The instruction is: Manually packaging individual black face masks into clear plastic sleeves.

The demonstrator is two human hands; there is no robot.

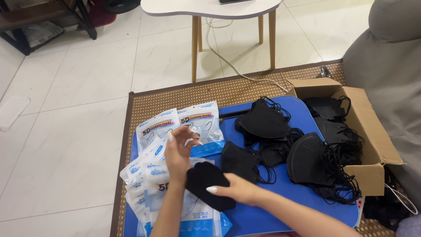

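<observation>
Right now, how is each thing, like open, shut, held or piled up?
Left hand: raised, fingers spread, empty.
Right hand: holding a black mask.
Cardboard box: open, masks inside.
Black masks: loose in heaps.
Mask packets: stacked and fanned out.

Bright, even daylight fills the room; the glossy white tiled floor [79, 87] shows soft glare, shadows are faint, focus sharp.
</observation>
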